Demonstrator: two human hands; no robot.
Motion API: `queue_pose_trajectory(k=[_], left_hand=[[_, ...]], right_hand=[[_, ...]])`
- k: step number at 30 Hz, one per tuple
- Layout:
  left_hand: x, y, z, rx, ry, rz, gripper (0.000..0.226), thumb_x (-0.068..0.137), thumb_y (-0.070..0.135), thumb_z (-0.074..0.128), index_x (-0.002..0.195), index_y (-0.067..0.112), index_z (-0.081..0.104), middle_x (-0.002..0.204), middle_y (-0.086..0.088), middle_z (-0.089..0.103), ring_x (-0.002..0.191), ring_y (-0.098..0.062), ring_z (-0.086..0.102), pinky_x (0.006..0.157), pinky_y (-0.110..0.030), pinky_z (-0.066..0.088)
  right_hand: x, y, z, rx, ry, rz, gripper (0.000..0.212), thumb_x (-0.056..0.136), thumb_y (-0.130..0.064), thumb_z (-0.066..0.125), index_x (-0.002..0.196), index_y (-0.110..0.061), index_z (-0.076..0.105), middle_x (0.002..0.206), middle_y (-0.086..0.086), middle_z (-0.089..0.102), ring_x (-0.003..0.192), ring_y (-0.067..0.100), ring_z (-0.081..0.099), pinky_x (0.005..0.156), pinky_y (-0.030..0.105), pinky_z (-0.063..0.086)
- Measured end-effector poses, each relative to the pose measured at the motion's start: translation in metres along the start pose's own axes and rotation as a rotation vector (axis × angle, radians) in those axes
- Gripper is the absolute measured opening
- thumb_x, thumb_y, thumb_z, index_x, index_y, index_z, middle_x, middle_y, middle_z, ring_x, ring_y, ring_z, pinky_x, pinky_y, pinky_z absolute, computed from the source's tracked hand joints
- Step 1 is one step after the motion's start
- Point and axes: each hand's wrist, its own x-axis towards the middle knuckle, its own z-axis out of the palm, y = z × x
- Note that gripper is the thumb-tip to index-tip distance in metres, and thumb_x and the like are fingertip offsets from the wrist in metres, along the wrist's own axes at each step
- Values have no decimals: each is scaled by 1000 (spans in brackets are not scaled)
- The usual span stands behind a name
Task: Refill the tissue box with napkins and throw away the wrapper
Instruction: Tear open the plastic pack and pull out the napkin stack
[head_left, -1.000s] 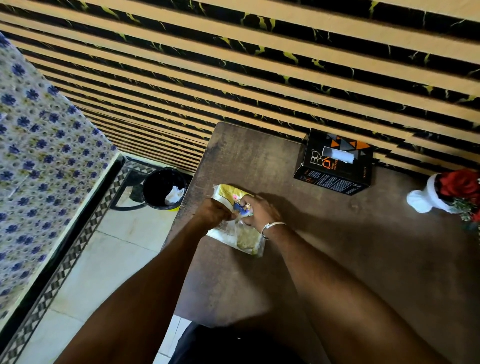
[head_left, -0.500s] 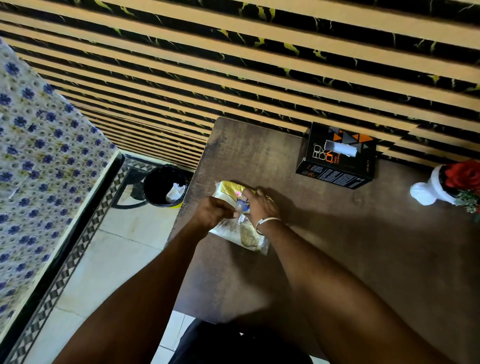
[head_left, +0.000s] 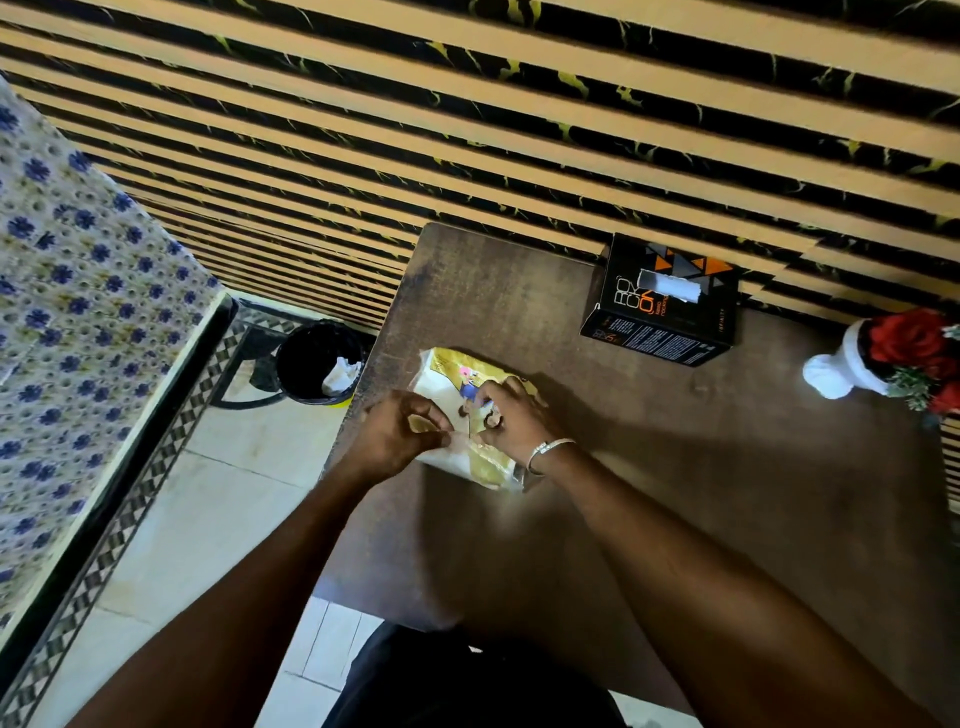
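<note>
A yellow-and-white napkin pack (head_left: 447, 371) in a plastic wrapper lies near the left edge of the dark wooden table (head_left: 675, 467). My left hand (head_left: 400, 436) pinches the wrapper at the pack's near left side. My right hand (head_left: 511, 415), with a silver bracelet at the wrist, grips the wrapper on top of the pack. Both hands cover its middle. The black tissue box (head_left: 662, 304) with orange triangles stands at the table's far edge against the wall, a white tissue showing in its top slot.
A black waste bin (head_left: 317, 361) holding a crumpled white paper stands on the tiled floor left of the table. A white vase with red flowers (head_left: 883, 358) sits at the table's right edge. A blue-flowered cloth (head_left: 62, 312) fills the left side.
Both hands stay on the pack; my fingers have shifted slightly along the wrapper and spread a little apart. The pack has not left its spot.
</note>
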Motion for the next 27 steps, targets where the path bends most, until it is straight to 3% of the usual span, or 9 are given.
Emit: queue_pose_trajectory(k=[4,8,10,12,16,20,23,25,27], left_hand=[[-23,-5,-11,136,-3,41,26,69,15,88,71,35,72,85,22,72,80,-5,68,77,-28,53],[-46,-12,-15,165,50,15,16,68,22,85,78,32,76,94,19,70,89,-3,65,91,-45,49],[-57,-15,-14,188,74,5,16,68,31,81,82,35,75,92,20,69,91,-2,63,93,-52,47],[-69,-17,-9,202,104,5,18,68,29,80,83,37,74,94,21,69,92,-3,63,93,-50,48],[-99,-19,8,195,182,8,25,69,20,81,77,41,73,94,21,70,100,0,61,93,-40,50],[-126,-31,30,225,366,-130,13,67,34,72,79,38,75,110,22,63,118,-7,52,97,-40,44],[-142,-31,50,171,552,-176,13,76,36,78,78,24,76,88,19,61,101,-12,56,85,-38,48],[-150,-28,63,53,645,-302,33,81,44,77,75,13,71,73,7,61,80,-14,58,69,-35,49],[-152,-26,74,-148,592,-434,48,81,51,74,75,4,66,70,-8,65,65,-15,57,60,-33,46]], right_hand=[[-9,-11,2,176,-180,-90,10,78,-17,74,86,-14,69,85,6,66,79,19,59,75,32,50],[-27,-37,-8,514,-397,-43,16,88,-20,69,90,-3,69,77,5,62,54,4,54,51,13,42],[-36,-43,-8,594,-473,-56,24,81,-19,77,93,0,69,77,6,61,57,4,53,55,12,43],[-40,-43,-2,524,-495,-106,32,70,-19,86,91,-1,70,77,2,64,67,7,57,67,19,48],[-49,-40,18,311,-440,-174,24,66,-8,86,82,-1,69,72,-1,66,63,6,57,61,17,48],[-61,-34,41,139,-332,-205,13,67,-11,81,70,-15,69,69,1,68,64,12,60,69,32,55],[-68,-32,52,122,-305,-184,16,69,-12,78,64,-21,65,72,4,71,67,17,64,71,33,57],[-72,-30,57,158,-298,-162,17,69,-12,78,64,-21,64,72,5,71,64,15,60,70,33,55],[-73,-27,59,187,-289,-143,15,69,-12,77,65,-19,64,69,2,68,62,12,57,68,32,53]])
